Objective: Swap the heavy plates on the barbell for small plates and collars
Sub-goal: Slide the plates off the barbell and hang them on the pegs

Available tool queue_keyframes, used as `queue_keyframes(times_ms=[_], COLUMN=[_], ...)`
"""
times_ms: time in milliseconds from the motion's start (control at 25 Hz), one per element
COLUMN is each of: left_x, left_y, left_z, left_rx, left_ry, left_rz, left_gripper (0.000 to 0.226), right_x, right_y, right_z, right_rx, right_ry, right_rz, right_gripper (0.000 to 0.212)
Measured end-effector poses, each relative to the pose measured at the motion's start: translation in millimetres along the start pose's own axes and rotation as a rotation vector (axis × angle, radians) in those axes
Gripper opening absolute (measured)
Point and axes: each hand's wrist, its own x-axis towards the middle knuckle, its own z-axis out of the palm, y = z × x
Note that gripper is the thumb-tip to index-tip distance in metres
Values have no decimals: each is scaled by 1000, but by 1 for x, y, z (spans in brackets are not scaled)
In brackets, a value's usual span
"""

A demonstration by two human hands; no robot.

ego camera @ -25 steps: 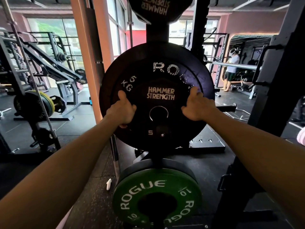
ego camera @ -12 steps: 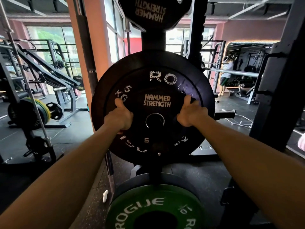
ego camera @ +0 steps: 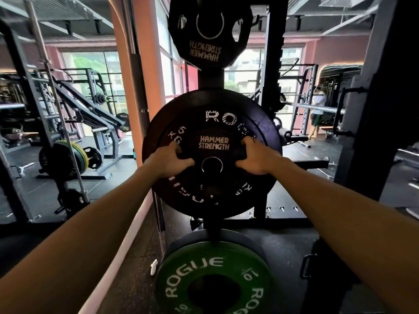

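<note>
Both hands on the small black Hammer Strength plate [ego camera: 213,155], which sits in front of a larger black Rogue 5 kg plate [ego camera: 260,123] on the storage rack [ego camera: 209,80]; left hand [ego camera: 169,160] and right hand [ego camera: 255,157] each have a closed grip, fingers curled round the small plate's side edges at mid-height. Another Hammer Strength plate [ego camera: 208,30] hangs above, a green Rogue 10 plate [ego camera: 213,277] sits below. A loaded barbell [ego camera: 72,155] rests well off to the left; a person [ego camera: 317,109] stands far right in the background.
</note>
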Motion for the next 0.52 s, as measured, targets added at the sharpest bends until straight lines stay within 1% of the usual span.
queue_keyframes(times_ms=[80,160,320,440,520], left_x=[-19,-42,-92,-126,-147], left_y=[10,20,44,62,72], left_z=[-5,-5,-8,-16,-25], left_rx=[-24,-17,46,37,44], left_ry=[-26,-27,51,64,76], left_rz=[24,54,21,-1,-1], left_gripper=[59,63,75,68,71], right_x=[-17,-36,-72,-98,-111], right_y=[1,7,20,25,26], right_z=[-8,-15,-31,-44,-53], right_rx=[10,3,-2,17,38], right_ry=[-15,-38,-31,-24,-31], right_rz=[-63,-110,-186,-217,-219], right_gripper=[74,74,75,78,81])
